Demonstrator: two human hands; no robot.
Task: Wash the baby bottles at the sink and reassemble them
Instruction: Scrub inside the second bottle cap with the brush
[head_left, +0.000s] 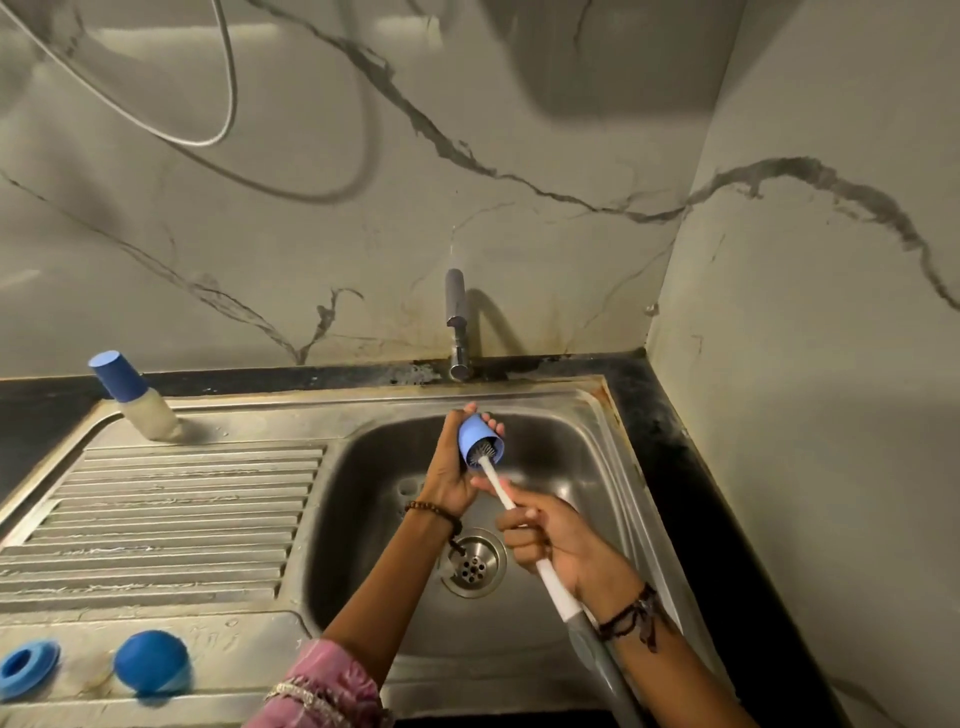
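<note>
So I'm watching the head cam feed, and the step in hand is scrubbing the inside of the blue cap. The left hand has its fingers curled round it, holding it over the sink basin just below the tap, open end tilted toward the right hand. That one is wrapped round the white handle of the bottle brush, and the bristles sit inside the cap.

My take: twist the brush rather than just pumping it, so the bristles reach the closed end and the rim. Can't tell if water is running.

Still waiting: a capped bottle standing at the back of the drainboard, plus a blue ring and a blue dome piece on the front edge.
</note>
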